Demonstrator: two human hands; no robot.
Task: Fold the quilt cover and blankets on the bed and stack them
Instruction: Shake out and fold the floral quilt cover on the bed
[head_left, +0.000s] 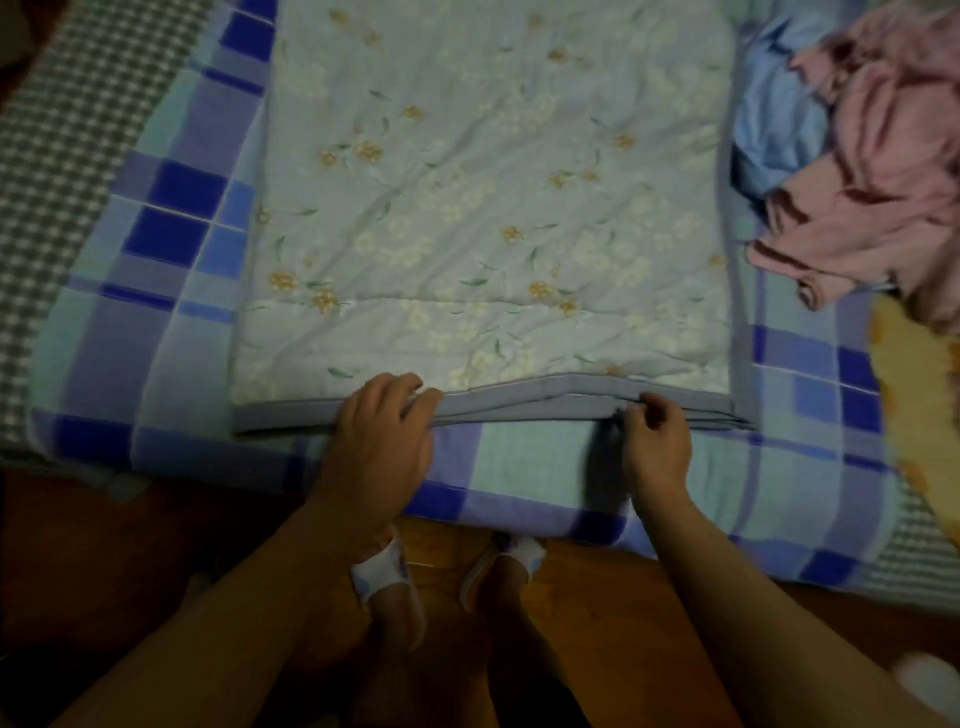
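Observation:
A pale green floral quilt (488, 208) with a grey border lies flat in a long folded strip down the middle of the bed. Its near edge shows several stacked layers. My left hand (382, 436) grips that near edge left of centre, fingers curled over the grey border. To the right of centre, my right hand (655, 441) pinches the same edge between thumb and fingers. A crumpled pink blanket (878, 171) lies at the right, on top of a bunched light blue cloth (774, 135).
A blue and teal checked sheet (166, 291) covers the bed. A green gingham cloth (57, 156) lies along the left side. A yellow patterned fabric (914, 395) sits at the right edge. My slippered feet (395, 577) stand on the wooden floor (597, 623) by the bed.

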